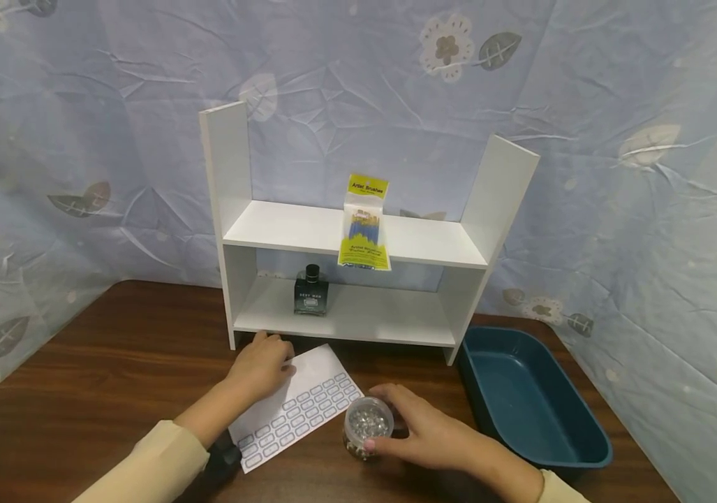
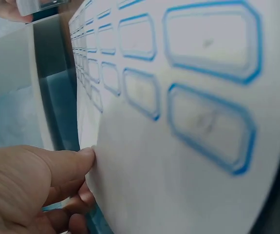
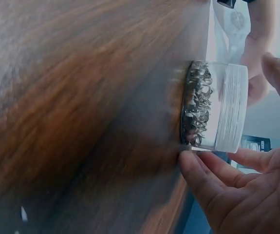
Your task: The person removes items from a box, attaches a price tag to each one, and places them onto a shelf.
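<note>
A white sheet of blue-bordered sticker labels (image 1: 298,419) slants across the brown table. My left hand (image 1: 260,367) pinches its edge; in the left wrist view the thumb (image 2: 84,158) lies on the paper. Beside the sheet's right corner is a clear round jar (image 1: 368,423) with a screw lid, partly filled with small shiny metal pieces (image 3: 197,105). My right hand (image 1: 421,433) holds this jar from its right side, thumb at the front and fingers behind. The jar is upright, at or very near the tabletop.
A white two-tier shelf (image 1: 345,334) stands behind the hands. It bears a dark perfume bottle (image 1: 311,293) on the lower board and a yellow artist brushes packet (image 1: 364,227) at the upper board. A teal tray (image 1: 534,391) sits at the right. Patterned cloth (image 1: 358,84) surrounds the table.
</note>
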A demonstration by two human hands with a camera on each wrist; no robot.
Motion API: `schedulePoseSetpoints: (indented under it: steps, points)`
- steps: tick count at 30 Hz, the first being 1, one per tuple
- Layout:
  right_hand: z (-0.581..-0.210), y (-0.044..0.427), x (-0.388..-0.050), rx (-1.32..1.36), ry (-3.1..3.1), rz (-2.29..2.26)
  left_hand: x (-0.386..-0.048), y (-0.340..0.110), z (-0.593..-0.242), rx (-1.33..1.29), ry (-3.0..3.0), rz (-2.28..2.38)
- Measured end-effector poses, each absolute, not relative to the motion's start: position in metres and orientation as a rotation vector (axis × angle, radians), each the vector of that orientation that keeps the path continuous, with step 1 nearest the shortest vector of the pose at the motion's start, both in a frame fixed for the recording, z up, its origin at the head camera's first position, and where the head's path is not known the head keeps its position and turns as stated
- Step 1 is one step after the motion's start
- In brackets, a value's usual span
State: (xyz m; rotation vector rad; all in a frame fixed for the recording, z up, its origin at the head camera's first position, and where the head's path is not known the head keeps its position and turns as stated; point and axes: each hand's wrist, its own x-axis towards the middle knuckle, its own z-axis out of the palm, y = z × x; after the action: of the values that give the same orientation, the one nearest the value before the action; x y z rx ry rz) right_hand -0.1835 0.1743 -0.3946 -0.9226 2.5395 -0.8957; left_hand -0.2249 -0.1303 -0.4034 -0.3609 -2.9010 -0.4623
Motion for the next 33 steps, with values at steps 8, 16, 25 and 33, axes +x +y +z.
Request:
schedulePoseSetpoints:
  steps: [8, 16, 25, 33]
  points:
    - [-0.386, 0.176, -0.186, -0.879, 2.650, -0.985, -0.221, -0.129, -0.387, -0.458, -2.795, -0.568]
    - [-0.379, 0.175, -0.200, -0.923, 2.775, -1.105, -0.219, -0.120, -0.367, -0.523, -2.753, -0.758]
    - [-0.372, 0.167, -0.221, -0.835, 2.747, -1.260, -0.221, -0.108, -0.354, -0.597, -2.637, -0.819]
    - [-0.372, 0.160, -0.236, -0.802, 2.659, -1.426, -0.223, -0.093, -0.346, -0.657, -2.543, -0.800]
